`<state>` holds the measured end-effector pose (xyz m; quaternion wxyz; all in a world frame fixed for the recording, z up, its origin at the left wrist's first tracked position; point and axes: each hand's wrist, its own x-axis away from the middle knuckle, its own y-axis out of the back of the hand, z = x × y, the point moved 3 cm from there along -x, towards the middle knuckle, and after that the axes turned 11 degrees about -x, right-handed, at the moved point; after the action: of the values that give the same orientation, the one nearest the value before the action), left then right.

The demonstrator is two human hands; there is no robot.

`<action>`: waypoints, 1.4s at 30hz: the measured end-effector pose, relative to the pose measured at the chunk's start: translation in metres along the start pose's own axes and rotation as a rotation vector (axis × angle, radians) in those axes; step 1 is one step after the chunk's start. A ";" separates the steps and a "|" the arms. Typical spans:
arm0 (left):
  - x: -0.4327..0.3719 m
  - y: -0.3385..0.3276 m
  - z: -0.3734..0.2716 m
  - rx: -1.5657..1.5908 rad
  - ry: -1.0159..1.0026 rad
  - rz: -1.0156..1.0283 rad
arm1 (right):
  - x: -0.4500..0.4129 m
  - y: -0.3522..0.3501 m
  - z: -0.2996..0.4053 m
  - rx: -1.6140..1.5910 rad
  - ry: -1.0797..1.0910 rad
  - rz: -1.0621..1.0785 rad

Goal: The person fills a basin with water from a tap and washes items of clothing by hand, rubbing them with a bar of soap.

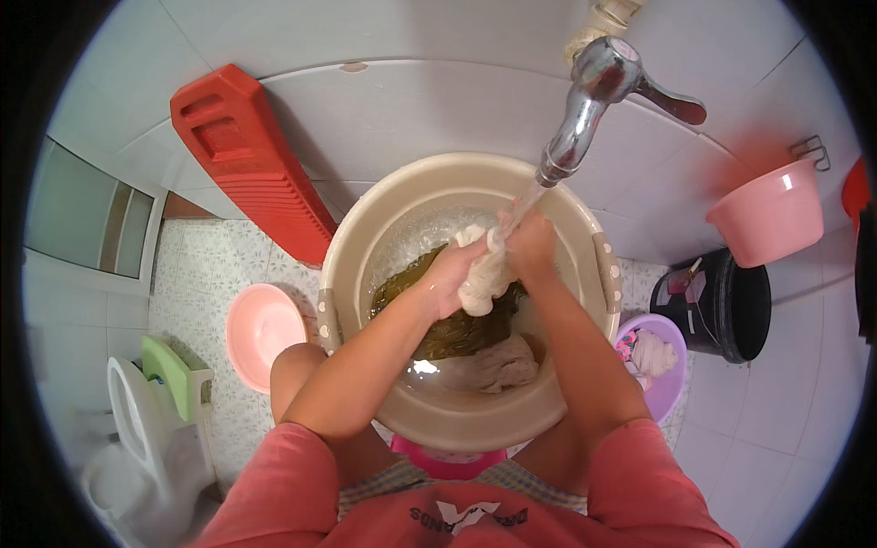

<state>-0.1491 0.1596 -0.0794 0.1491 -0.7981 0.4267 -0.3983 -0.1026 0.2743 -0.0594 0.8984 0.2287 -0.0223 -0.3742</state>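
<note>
My left hand [455,277] grips a bunched cream cloth [482,288] over a large beige plastic tub [363,171]. Across from it, my right hand [531,243] is closed around the cloth's other side, its fingers partly blurred by running water. The stream falls from a chrome tap [582,116] onto the cloth and the right hand. Below, a dark olive garment [459,335] lies soaking in the tub's water. A pale greyish cloth [503,366] rests beside it, near the tub's front side.
A red plastic washboard [253,164] leans against the tiled wall. On the floor stand a pink basin [264,329], a purple basin [668,397] holding cloths, and a black bucket [747,315]. A pink pail [771,216] hangs at right. The toilet [130,411] is at left.
</note>
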 end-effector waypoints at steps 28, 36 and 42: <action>0.008 0.022 -0.009 0.247 -0.001 -0.094 | 0.004 0.000 -0.008 -1.173 -0.579 0.016; 0.042 -0.022 -0.032 -1.369 -0.884 -0.202 | 0.011 -0.026 0.005 -1.836 -0.613 0.543; 0.043 -0.035 -0.050 -1.820 -1.151 -0.216 | 0.031 -0.037 0.005 -1.776 -0.718 0.372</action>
<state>-0.1538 0.1509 -0.0051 -0.3575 -0.7099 0.3558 0.4915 -0.1057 0.2284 -0.0747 0.7284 -0.6662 -0.0403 -0.1547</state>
